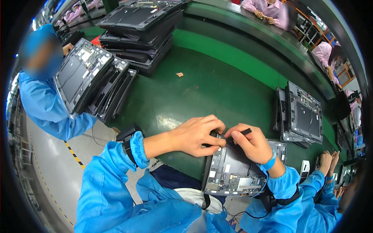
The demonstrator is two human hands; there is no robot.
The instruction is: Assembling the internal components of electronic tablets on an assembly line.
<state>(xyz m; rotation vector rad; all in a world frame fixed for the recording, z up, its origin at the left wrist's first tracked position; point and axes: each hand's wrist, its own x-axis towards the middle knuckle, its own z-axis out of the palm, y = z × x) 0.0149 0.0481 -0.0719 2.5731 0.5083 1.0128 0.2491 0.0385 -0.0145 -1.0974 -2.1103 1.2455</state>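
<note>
An open laptop base [229, 176] with its circuit board exposed lies in front of me at the table's near edge. My left hand [200, 136] is at its far left corner, fingers bent and drawn together; whatever they pinch is too small or hidden to make out. Close beside it, my right hand [250, 144] grips a slim black stick-like tool [246, 131], whose rear end sticks out above the fingers. The tool's tip points toward my left fingertips, over the laptop's far edge. My right hand covers part of the laptop's black inner panel.
Stacked laptop bases [140, 19] stand at the far left. A co-worker [39, 97] in blue holds another pile [83, 77] beside them. More bases [305, 116] sit at the right, near another person's hands [326, 161]. A small tan scrap [179, 74] lies on the green table [202, 91].
</note>
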